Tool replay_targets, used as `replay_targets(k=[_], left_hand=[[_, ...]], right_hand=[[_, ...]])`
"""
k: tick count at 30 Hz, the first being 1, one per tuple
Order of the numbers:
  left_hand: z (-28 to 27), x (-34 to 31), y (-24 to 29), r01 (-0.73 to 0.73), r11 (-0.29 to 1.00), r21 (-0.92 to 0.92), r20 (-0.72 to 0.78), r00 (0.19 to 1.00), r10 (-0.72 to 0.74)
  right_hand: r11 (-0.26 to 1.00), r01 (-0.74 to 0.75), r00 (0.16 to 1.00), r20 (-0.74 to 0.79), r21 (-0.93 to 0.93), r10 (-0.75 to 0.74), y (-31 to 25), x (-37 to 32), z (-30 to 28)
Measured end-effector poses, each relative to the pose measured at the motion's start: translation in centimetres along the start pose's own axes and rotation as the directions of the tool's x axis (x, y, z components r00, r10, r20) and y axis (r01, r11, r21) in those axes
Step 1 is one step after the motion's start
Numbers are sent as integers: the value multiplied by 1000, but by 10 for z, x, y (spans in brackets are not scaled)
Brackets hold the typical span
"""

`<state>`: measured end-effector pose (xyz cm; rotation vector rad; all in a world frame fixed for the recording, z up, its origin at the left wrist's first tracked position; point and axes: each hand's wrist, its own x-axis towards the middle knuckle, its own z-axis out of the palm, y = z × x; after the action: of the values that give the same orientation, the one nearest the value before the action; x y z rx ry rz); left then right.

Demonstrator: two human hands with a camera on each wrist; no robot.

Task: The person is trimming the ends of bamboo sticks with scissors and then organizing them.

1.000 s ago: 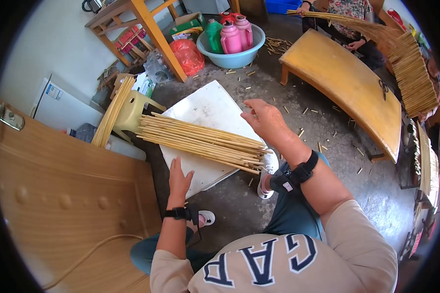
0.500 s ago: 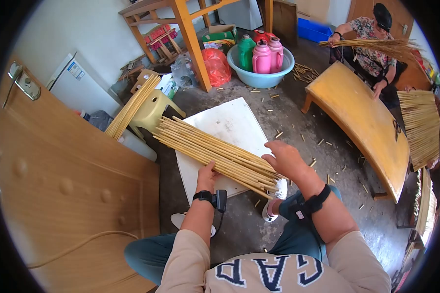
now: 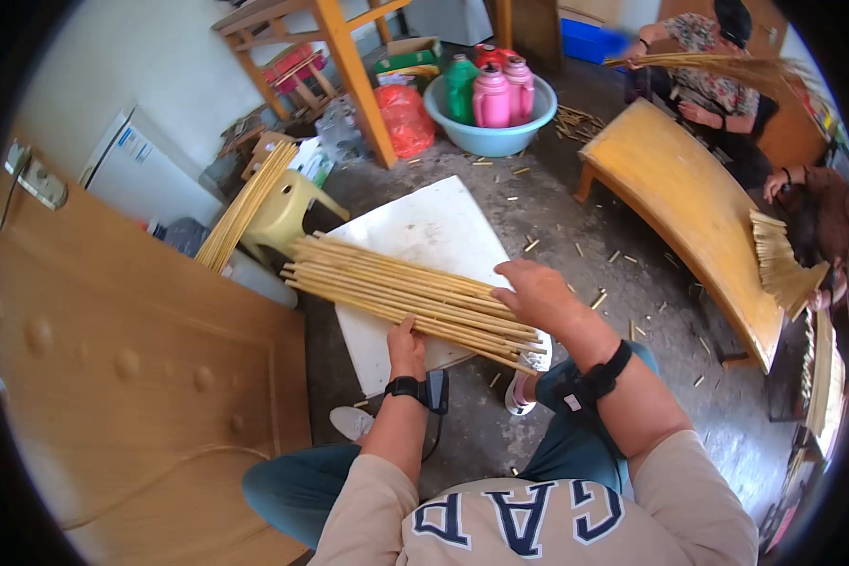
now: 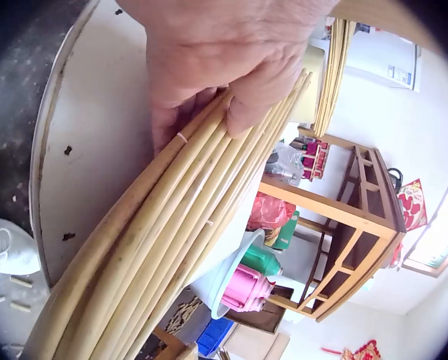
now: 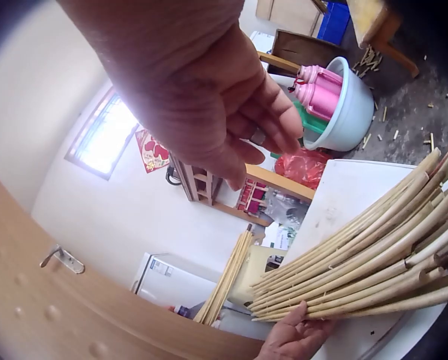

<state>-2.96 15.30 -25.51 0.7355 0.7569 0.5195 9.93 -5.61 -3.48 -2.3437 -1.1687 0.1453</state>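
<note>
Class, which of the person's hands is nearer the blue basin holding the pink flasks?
Right. The right hand is over the bamboo sticks, closer to the basin; the left hand holds them farther back.

Blue basin (image 3: 489,141) holding 2 pink flasks (image 3: 490,97).
</note>
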Motion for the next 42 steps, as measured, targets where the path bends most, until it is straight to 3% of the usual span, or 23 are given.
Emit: replay_targets(k=[2,3,4,5,6,7,8,9,10,14,16,19,22,27,30,31,32,33,35,37,39,41,42], left_hand=[[-10,10,-20,-59,997,-54,65,996,62],[-43,31,-46,-585,672,453,414,806,423],[-17,2,-39,-436,780,449,256,899,355],[-27,7,-47,-640,535,552,430,768,475],[-11,-12,-36,-508,446,737,369,855,364],[6,-27,-32,-570,526,631,392,820,417],[-15,-1,-52,-448,653,611,260,892,369],[-14,4,-58,-305,910,280,92,952,291],[-11,9,-58,-139,984,-114,-51,990,134],[-10,19,-52,-113,990,-84,-12,994,112],[-3,11,-34,181,971,159,47,981,-190],[4,2,-20,393,900,188,9,916,-401],[0,-6,-10,381,883,275,18,916,-401],[-14,-20,15,375,835,404,88,892,-443],[-13,-38,26,323,777,540,76,901,-428],[-12,-45,28,304,784,541,122,894,-431],[-14,-52,31,287,791,540,169,884,-436],[-12,-63,37,320,787,527,178,864,-471],[-21,-79,47,322,765,557,177,855,-488],[-36,-91,59,334,723,605,131,853,-505],[-54,-102,71,340,701,627,87,864,-496],[-80,-105,83,366,670,646,3,877,-481],[-97,-102,90,356,670,651,11,879,-477]], right_hand=[[1000,8,999,-33,23,-7,8,0,11],[998,-59,998,21,31,59,6,1,9],[999,-41,999,20,-16,41,6,3,13],[997,-80,993,89,-6,80,8,5,18],[994,-86,995,49,66,82,10,6,23],[1000,-6,1000,-11,9,6,12,5,27],[1000,5,1000,-11,18,-4,13,5,27],[1000,23,999,-40,17,-22,14,2,27],[998,59,996,-64,23,-58,13,2,26],[999,25,997,-71,46,-22,8,2,24],[997,60,990,-127,51,-53,11,3,26],[995,77,988,-136,69,-67,13,3,24],[998,41,998,-42,53,-39,16,-6,2],[855,-29,955,-238,519,176,51,-71,-107],[889,-177,817,-440,422,372,107,-132,-126],[858,-317,780,-403,403,478,120,-158,-130],[811,-377,753,-361,448,550,145,-183,-121],[616,-401,668,-244,678,703,168,-211,-104],[647,-640,592,-271,414,759,203,-264,-69],[474,-793,474,-101,383,875,234,-315,-16],[474,-854,451,-150,214,880,251,-351,50],[421,-892,429,18,168,903,256,-378,120],[574,-818,571,62,-45,818,255,-382,152]])
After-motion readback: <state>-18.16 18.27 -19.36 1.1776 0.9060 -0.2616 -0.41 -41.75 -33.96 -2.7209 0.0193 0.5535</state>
